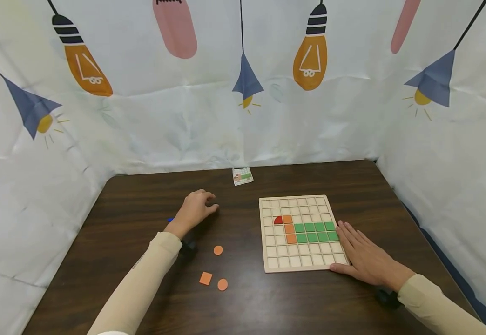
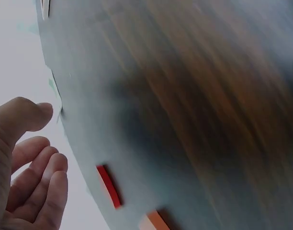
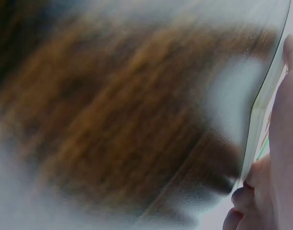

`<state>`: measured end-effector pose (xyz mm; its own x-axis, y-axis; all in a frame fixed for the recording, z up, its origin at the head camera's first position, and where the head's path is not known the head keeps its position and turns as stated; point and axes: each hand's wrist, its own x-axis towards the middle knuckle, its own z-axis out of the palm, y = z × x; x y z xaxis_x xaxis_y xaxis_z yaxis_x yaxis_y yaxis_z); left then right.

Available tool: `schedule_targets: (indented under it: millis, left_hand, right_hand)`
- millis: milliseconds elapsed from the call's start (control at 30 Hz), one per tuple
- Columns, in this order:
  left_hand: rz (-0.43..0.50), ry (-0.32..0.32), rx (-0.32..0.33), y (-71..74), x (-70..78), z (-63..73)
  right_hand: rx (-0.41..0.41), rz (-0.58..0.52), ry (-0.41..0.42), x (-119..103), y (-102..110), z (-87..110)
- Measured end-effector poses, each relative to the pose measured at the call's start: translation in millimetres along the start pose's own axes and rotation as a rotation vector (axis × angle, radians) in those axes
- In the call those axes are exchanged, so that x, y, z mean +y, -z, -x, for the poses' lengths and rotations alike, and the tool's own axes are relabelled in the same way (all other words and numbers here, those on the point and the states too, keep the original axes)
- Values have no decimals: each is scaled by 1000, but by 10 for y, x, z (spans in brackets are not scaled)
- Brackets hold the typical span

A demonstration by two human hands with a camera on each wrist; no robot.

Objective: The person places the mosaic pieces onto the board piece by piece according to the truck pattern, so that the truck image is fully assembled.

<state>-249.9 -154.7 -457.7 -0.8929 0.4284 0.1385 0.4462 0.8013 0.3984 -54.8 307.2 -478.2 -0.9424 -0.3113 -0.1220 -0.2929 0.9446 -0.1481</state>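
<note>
My left hand (image 1: pixel 194 207) hovers over the table left of the board, fingers loosely bent. In the left wrist view, nothing sits between the thumb and fingers; a red piece (image 2: pixel 109 187) and an orange piece (image 2: pixel 156 221) lie on the table nearby. Partly hidden behind the left wrist is a blue piece (image 1: pixel 170 219). My right hand (image 1: pixel 364 258) rests flat with its fingers along the right edge of a wooden grid board (image 1: pixel 282 264). The board holds two rows of green square tiles (image 1: pixel 308 227), a column of orange square tiles (image 1: pixel 289 228) and a red quarter-round tile (image 1: pixel 278 220).
Nearer the front lie an orange disc (image 1: pixel 218 250), another orange disc (image 1: pixel 222 284) and an orange square (image 1: pixel 205 278). A small picture card (image 1: pixel 243 176) lies at the far edge of the dark table (image 1: pixel 142 204). Printed white cloth (image 1: pixel 176 125) hangs behind.
</note>
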Motion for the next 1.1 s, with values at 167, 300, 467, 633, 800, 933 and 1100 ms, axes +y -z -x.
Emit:
schedule_targets:
  millis: [167, 300, 467, 633, 800, 933, 1100]
  left_hand:
    - [-24, 38, 16, 55, -145, 62]
    - [-33, 63, 11, 73, -239, 105]
    - [-36, 78, -5, 68, -303, 123]
    - [-29, 90, -7, 49, -344, 116]
    - [-21, 120, -5, 47, -377, 106]
    - [-24, 146, -4, 55, -398, 100]
    - [-25, 158, -10, 60, -396, 79]
  right_hand:
    - [-1, -4, 2, 12, 1, 3]
    - [-2, -3, 4, 20, -7, -2]
    - [-1, -5, -2, 33, -4, -5]
    - [5, -17, 5, 34, -5, -13]
    - [6, -15, 12, 29, -24, -19]
    - [10, -10, 11, 29, -24, -26]
    - [13, -2, 10, 35, -15, -29]
